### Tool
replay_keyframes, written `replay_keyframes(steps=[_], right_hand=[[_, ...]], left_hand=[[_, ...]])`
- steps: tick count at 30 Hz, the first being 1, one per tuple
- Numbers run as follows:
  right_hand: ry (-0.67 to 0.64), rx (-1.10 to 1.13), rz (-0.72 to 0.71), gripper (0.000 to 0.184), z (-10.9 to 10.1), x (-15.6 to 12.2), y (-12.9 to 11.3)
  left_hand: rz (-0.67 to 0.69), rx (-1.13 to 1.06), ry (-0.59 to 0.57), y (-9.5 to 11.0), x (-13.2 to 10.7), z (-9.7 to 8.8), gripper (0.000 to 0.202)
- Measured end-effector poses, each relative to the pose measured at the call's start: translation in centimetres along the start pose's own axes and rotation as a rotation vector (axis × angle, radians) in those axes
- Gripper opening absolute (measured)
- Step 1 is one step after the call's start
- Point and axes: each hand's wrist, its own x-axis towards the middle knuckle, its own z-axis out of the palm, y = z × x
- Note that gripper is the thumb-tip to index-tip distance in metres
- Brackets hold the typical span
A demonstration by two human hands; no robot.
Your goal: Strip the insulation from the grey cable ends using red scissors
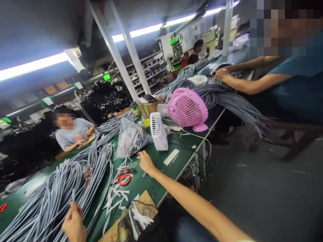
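My left hand (74, 223) is closed at the lower left, with the tip of a grey cable (73, 194) sticking up from its fingers. It is over a large bundle of grey cables (57, 188) spread along the green table. My right hand (146, 163) reaches forward, fingers pinched together by the lower right corner of a clear plastic bag (131, 139) full of small dark parts. A small dark spot shows at those fingertips, too small to name. Red-handled scissors (123, 178) and white strips (114, 198) lie between my hands.
A white fan-like unit (158, 131) and a pink fan (188, 107) stand beyond my right hand. A stained wooden board (141, 205) lies at the near edge. One co-worker (73, 131) sits across the table; another (290, 80) handles cables at the right.
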Motion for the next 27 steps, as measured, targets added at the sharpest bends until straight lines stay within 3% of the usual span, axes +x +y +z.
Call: replay_keyframes(steps=[2,4,6,11,16,22,27], right_hand=[[0.007,-0.005,-0.014,0.028,0.1,0.0,-0.1],[0.012,-0.008,-0.037,0.028,0.3,-0.1,-0.1],[0.018,-0.012,-0.062,0.027,0.3,-0.1,-0.2],[0.088,-0.037,-0.101,0.025,-0.3,-0.7,-0.5],[0.128,-0.014,-0.133,0.023,-0.9,-1.0,-0.9],[0.031,0.075,-0.218,0.025,-0.1,-1.0,-1.1],[-0.072,0.121,-0.287,0.022,0.9,-0.7,-3.5]], left_hand=[[-0.171,-0.005,-0.149,-0.1,-0.9,1.7,0.057],[-0.252,-0.005,-0.283,-0.4,-1.5,2.5,0.058],[-0.241,0.019,-0.386,-0.9,-1.9,2.7,0.058],[-0.07,0.208,-0.556,-1.8,-2.1,2.4,0.057],[0.004,0.335,-0.583,-1.7,-2.5,2.4,0.055],[0.064,0.386,-0.52,-1.8,-3.0,2.3,0.052],[0.124,0.335,-0.437,0.7,-3.0,3.7,0.042]])
